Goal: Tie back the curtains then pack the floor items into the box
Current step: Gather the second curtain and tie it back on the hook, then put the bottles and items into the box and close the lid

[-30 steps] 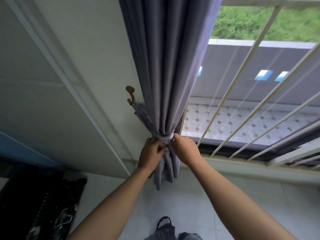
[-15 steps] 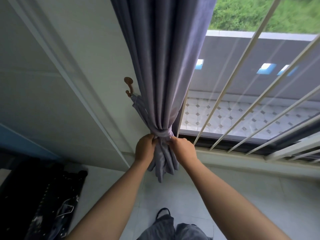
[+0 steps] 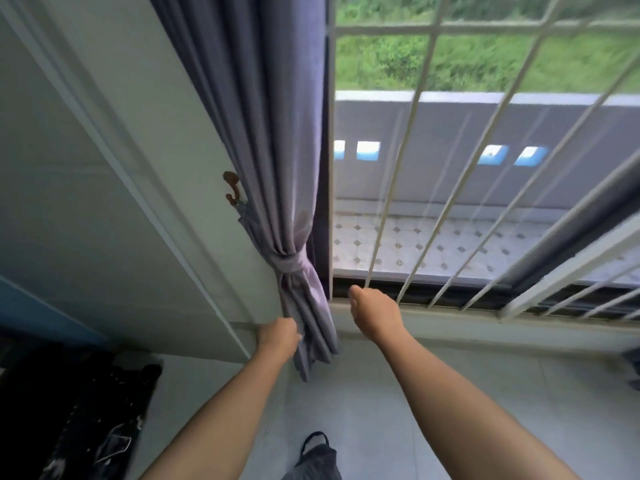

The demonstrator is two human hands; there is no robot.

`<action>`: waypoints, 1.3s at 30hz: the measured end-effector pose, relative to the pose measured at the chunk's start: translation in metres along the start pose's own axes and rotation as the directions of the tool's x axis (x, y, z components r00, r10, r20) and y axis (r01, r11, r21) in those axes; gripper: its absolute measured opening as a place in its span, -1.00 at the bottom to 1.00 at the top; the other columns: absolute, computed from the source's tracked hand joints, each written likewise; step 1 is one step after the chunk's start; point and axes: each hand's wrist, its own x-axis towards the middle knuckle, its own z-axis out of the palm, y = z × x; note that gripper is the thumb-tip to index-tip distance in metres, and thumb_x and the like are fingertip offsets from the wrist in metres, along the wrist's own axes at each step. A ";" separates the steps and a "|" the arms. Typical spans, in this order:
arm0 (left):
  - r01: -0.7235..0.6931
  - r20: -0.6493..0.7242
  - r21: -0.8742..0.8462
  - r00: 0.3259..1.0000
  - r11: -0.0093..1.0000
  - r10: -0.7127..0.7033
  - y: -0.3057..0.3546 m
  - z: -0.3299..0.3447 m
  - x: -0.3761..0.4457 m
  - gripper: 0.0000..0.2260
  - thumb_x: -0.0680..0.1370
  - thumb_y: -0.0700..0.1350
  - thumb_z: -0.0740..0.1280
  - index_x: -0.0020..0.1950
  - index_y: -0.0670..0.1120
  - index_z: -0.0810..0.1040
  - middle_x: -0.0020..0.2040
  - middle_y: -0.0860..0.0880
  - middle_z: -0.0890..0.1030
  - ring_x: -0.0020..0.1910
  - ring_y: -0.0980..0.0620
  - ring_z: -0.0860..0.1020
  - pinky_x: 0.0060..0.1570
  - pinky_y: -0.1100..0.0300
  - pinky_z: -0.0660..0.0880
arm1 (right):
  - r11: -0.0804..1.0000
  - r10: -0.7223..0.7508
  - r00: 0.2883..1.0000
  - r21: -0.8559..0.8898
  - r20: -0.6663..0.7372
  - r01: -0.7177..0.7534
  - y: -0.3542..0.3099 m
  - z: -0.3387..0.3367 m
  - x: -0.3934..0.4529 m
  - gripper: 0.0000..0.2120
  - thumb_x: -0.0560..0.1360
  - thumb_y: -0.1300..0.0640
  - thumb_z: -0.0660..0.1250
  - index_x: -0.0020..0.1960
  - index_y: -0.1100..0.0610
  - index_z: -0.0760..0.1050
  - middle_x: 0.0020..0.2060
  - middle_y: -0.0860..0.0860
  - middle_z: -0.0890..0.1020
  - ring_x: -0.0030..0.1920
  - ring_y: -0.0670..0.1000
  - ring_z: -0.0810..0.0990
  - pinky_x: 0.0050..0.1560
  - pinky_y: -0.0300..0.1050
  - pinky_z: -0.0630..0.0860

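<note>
With the curtain (image 3: 273,140) cinched by its tieback (image 3: 289,263) below the wall hook (image 3: 231,188), our left hand (image 3: 278,337) gripped its tail to neaten it, while our right hand (image 3: 375,313) hovered loosely curled, empty, beside it.

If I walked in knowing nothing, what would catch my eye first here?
Probably the grey-purple fabric curtain at centre, cinched by a matching fabric tie-back that runs to a brown wall hook. Just below, the left hand touches the curtain's hanging tail, while the right hand hovers free beside it. To the right, white metal window bars fan across greenery.
</note>
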 end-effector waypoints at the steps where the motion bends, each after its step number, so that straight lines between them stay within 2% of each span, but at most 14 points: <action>1: -0.016 0.011 0.014 1.000 1.000 0.016 0.013 -0.002 -0.008 -0.71 0.60 0.02 0.21 0.22 -0.11 0.53 0.20 -0.14 0.58 0.22 -0.15 0.53 0.12 0.08 0.45 | 1.000 0.017 1.000 -0.004 -0.023 -0.017 0.016 -0.007 -0.011 -0.85 0.55 0.19 0.10 0.03 0.15 0.43 -0.08 0.12 0.59 -0.08 0.21 0.55 -0.28 -0.07 0.33; 3: -0.050 -0.036 0.025 0.998 0.998 0.050 0.050 -0.011 -0.021 -0.71 0.60 0.01 0.20 0.23 -0.11 0.52 0.22 -0.14 0.57 0.22 -0.15 0.53 0.13 0.07 0.46 | 0.998 0.056 0.997 -0.012 -0.057 -0.057 0.049 -0.026 -0.035 -0.82 0.53 0.21 0.11 0.01 0.15 0.46 -0.06 0.10 0.58 -0.02 0.19 0.55 -0.28 -0.09 0.32; 6: -0.142 -0.188 0.083 0.970 0.986 0.155 0.124 -0.031 -0.045 -0.71 0.62 -0.02 0.16 0.25 -0.11 0.49 0.27 -0.14 0.50 0.27 -0.16 0.46 0.19 0.01 0.41 | 0.992 0.129 0.986 0.002 -0.107 -0.130 0.104 -0.059 -0.078 -0.80 0.51 0.22 0.13 0.01 0.14 0.50 -0.04 0.08 0.58 0.03 0.16 0.54 -0.25 -0.10 0.34; 9: -0.275 -0.340 0.141 0.889 0.951 0.308 0.209 -0.043 -0.073 -0.73 0.59 0.01 0.21 0.22 -0.08 0.50 0.27 -0.10 0.44 0.28 -0.14 0.37 0.22 -0.03 0.33 | 0.977 0.213 0.962 0.016 -0.170 -0.214 0.168 -0.093 -0.132 -0.79 0.50 0.22 0.15 0.01 0.12 0.54 0.00 0.08 0.60 0.04 0.17 0.55 -0.18 -0.08 0.39; 12: -0.422 -0.421 0.159 0.789 0.892 0.448 0.299 -0.044 -0.102 -0.76 0.57 0.00 0.25 0.18 -0.07 0.53 0.31 -0.09 0.44 0.32 -0.12 0.34 0.29 -0.04 0.26 | 0.954 0.289 0.932 -0.018 -0.220 -0.300 0.237 -0.121 -0.190 -0.79 0.51 0.21 0.16 0.06 0.12 0.53 0.02 0.09 0.61 0.05 0.18 0.55 -0.11 -0.06 0.44; 14: -0.513 -0.449 0.194 0.711 0.836 0.541 0.357 -0.040 -0.123 -0.73 0.57 -0.01 0.23 0.22 -0.07 0.51 0.35 -0.10 0.42 0.37 -0.14 0.31 0.34 -0.06 0.22 | 0.930 0.338 0.907 -0.057 -0.250 -0.362 0.281 -0.138 -0.229 -0.79 0.53 0.18 0.15 0.08 0.11 0.52 0.03 0.09 0.61 0.06 0.19 0.56 -0.05 -0.05 0.44; 17: -0.611 -0.399 0.253 0.640 0.750 0.657 0.439 -0.027 -0.154 -0.64 0.61 -0.03 0.17 0.40 -0.07 0.38 0.48 -0.15 0.25 0.49 -0.15 0.15 0.43 -0.13 0.08 | 0.885 0.433 0.854 -0.044 -0.288 -0.464 0.345 -0.157 -0.286 -0.78 0.56 0.12 0.14 0.11 0.11 0.51 0.06 0.10 0.61 0.10 0.18 0.54 0.02 -0.03 0.43; 19: -0.656 -0.336 0.280 0.617 0.701 0.711 0.488 -0.016 -0.175 -0.60 0.63 -0.02 0.14 0.46 -0.07 0.29 0.54 -0.16 0.12 0.53 -0.18 0.03 0.46 -0.19 0.00 | 0.852 0.492 0.827 -0.047 -0.272 -0.522 0.385 -0.163 -0.322 -0.71 0.57 0.02 0.15 0.21 0.08 0.49 0.16 0.08 0.59 0.23 0.15 0.49 0.16 -0.01 0.40; 22: -0.710 -0.293 0.300 0.567 0.637 0.770 0.550 -0.002 -0.201 -0.58 0.63 0.04 0.13 0.46 -0.06 0.28 0.54 -0.16 0.10 0.53 -0.21 -0.01 0.45 -0.19 -0.04 | 0.789 0.596 0.778 -0.032 -0.199 -0.613 0.439 -0.164 -0.371 -0.54 0.57 -0.11 0.18 0.42 0.03 0.32 0.37 0.04 0.44 0.46 0.11 0.25 0.40 0.10 0.20; 26: -0.749 -0.223 0.369 0.503 0.550 0.835 0.618 0.016 -0.224 -0.56 0.64 0.04 0.10 0.51 -0.04 0.19 0.55 -0.17 0.07 0.54 -0.20 -0.03 0.47 -0.21 -0.04 | 0.705 0.704 0.696 0.013 -0.142 -0.709 0.499 -0.159 -0.425 -0.46 0.57 -0.13 0.16 0.51 -0.02 0.17 0.47 0.03 0.28 0.53 0.13 0.06 0.46 0.21 0.07; 31: -0.769 -0.152 0.402 0.480 0.497 0.864 0.707 0.034 -0.224 -0.52 0.65 0.06 0.06 0.54 -0.04 0.11 0.57 -0.17 0.03 0.54 -0.20 -0.05 0.48 -0.20 -0.07 | 0.654 0.754 0.642 0.075 -0.139 -0.753 0.573 -0.164 -0.469 -0.45 0.59 -0.07 0.15 0.53 -0.02 0.12 0.52 0.06 0.19 0.54 0.16 0.01 0.46 0.23 0.04; 35: -0.779 -0.121 0.401 0.477 0.483 0.870 0.790 0.051 -0.216 -0.55 0.67 -0.01 0.00 0.55 -0.06 0.08 0.57 -0.17 0.01 0.54 -0.21 -0.05 0.48 -0.21 -0.05 | 0.633 0.774 0.626 0.089 -0.100 -0.769 0.650 -0.172 -0.486 -0.46 0.59 -0.03 0.14 0.53 -0.05 0.11 0.53 0.06 0.17 0.54 0.17 -0.01 0.46 0.25 0.02; 39: -0.796 -0.084 0.335 0.508 0.505 0.857 0.874 0.071 -0.215 -0.55 0.67 -0.04 -0.01 0.56 -0.06 0.06 0.57 -0.17 0.00 0.55 -0.20 -0.06 0.48 -0.21 -0.08 | 0.623 0.780 0.626 0.119 -0.016 -0.773 0.728 -0.172 -0.501 -0.47 0.59 0.00 0.14 0.53 -0.06 0.11 0.52 0.06 0.19 0.54 0.17 -0.01 0.47 0.25 0.02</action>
